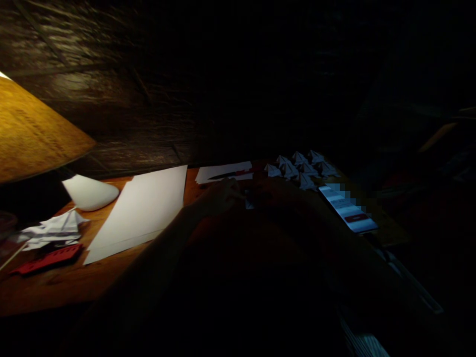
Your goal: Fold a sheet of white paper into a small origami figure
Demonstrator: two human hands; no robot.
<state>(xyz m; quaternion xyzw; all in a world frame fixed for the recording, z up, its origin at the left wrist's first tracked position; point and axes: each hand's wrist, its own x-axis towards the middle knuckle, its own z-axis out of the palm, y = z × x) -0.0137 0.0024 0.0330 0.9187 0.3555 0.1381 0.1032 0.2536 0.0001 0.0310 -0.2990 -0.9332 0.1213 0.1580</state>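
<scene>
In dim light, my left hand [223,196] is over the middle of the table with its fingers curled in. Close to its fingertips, a small folded piece of paper [249,203] shows between my two hands. My right hand [274,191] lies on the other side of the paper, so dark that its fingers do not show clearly. Beyond my left hand, a knife [224,175] with a red-and-black handle rests across a stack of small paper sheets [208,173]. Several folded paper figures [289,170] stand grouped beyond my right hand.
Large white sheets [145,208] lie left of my left arm. Farther left are a lamp's white base [91,192], its yellow shade [33,129], crumpled paper [55,230] and a red object [48,259]. A lit phone [345,206] lies at the right on the wooden table [107,277].
</scene>
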